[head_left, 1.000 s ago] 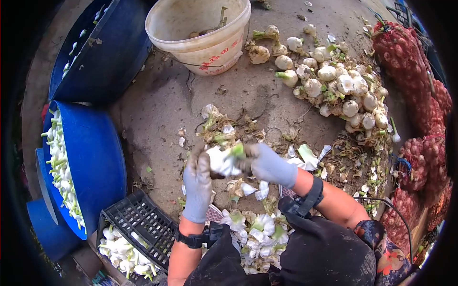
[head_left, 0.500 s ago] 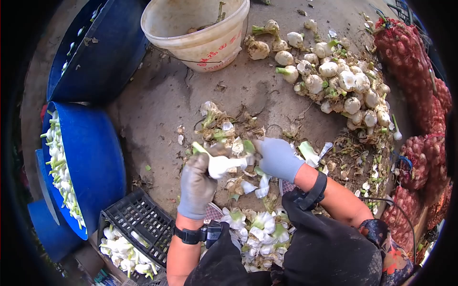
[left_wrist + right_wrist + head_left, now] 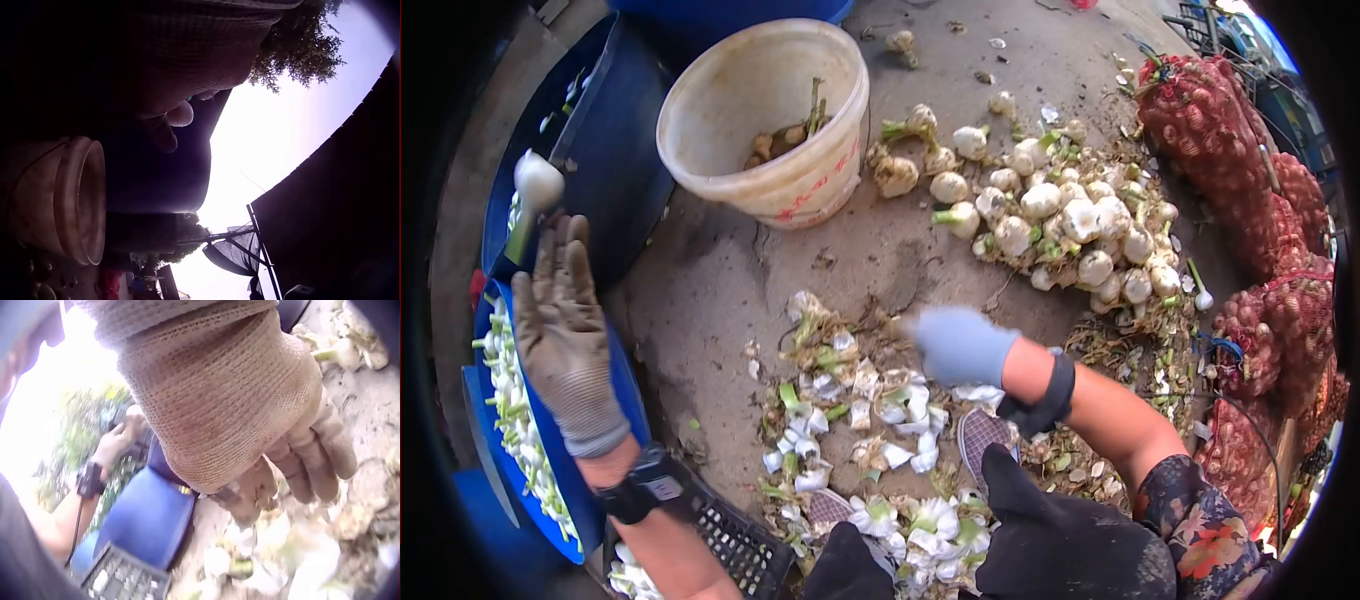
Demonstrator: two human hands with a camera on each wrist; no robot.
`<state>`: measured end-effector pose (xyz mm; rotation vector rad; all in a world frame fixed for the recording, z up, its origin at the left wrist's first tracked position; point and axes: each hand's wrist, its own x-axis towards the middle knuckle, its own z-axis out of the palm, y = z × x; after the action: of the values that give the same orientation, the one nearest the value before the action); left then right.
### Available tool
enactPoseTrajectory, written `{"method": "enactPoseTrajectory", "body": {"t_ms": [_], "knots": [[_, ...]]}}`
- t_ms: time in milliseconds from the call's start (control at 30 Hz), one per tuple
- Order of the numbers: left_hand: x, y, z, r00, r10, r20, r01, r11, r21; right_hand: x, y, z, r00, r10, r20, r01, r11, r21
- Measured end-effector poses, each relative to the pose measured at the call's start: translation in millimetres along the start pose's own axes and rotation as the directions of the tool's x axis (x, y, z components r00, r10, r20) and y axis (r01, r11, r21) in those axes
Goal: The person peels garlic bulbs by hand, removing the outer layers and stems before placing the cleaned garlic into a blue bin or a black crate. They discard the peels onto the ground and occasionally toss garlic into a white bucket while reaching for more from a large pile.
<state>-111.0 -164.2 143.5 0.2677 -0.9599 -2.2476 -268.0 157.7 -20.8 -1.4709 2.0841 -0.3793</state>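
My gloved left hand point(image 3: 565, 330) is stretched out over the blue tubs at the left, palm up with straight fingers. A peeled white garlic bulb point(image 3: 538, 180) with a green stem point(image 3: 519, 235) is in the air at its fingertips, over the dark blue tub point(image 3: 625, 150). In the right wrist view the bulb point(image 3: 134, 410) shows small beyond the left hand point(image 3: 117, 440). My gloved right hand point(image 3: 962, 345) hangs above the garlic peels point(image 3: 910, 405) on the ground, its fingers point(image 3: 325, 469) loosely bent, with no bulb seen in them.
Peeled garlic fills a blue tub point(image 3: 622, 375); a black crate point(image 3: 735, 535) stands near it. A white bucket point(image 3: 820, 190) is ahead. Unpeeled garlic bulbs point(image 3: 1040, 200) are heaped at the right, beside red mesh sacks point(image 3: 1210, 140). More peels point(image 3: 935, 520) lie between the feet.
The left hand has swung from the middle out to the left and opened, and the garlic bulb has left its grip. The right hand stays over the peels. The head view has shifted.
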Motion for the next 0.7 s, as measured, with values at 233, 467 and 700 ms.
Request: {"method": "enactPoseTrajectory", "body": {"t_ms": [233,467,700], "knots": [[-25.0,-102.5,8.7,0.967,-0.224,-0.124,0.243,0.657,0.713,151.1,101.0,-51.1,0.88,0.277,-0.385,-0.392,0.882,-0.262],[-90.6,-182.1,-40.3,0.826,-0.459,-0.327,0.56,0.606,0.565,86.3,19.8,-18.0,0.905,0.372,-0.204,-0.274,0.88,0.389],[-119.4,-169.8,-27.9,0.785,-0.579,-0.221,0.618,0.706,0.346,16.8,-31.2,-2.8,0.937,0.233,0.261,-0.273,0.024,0.962]]}}
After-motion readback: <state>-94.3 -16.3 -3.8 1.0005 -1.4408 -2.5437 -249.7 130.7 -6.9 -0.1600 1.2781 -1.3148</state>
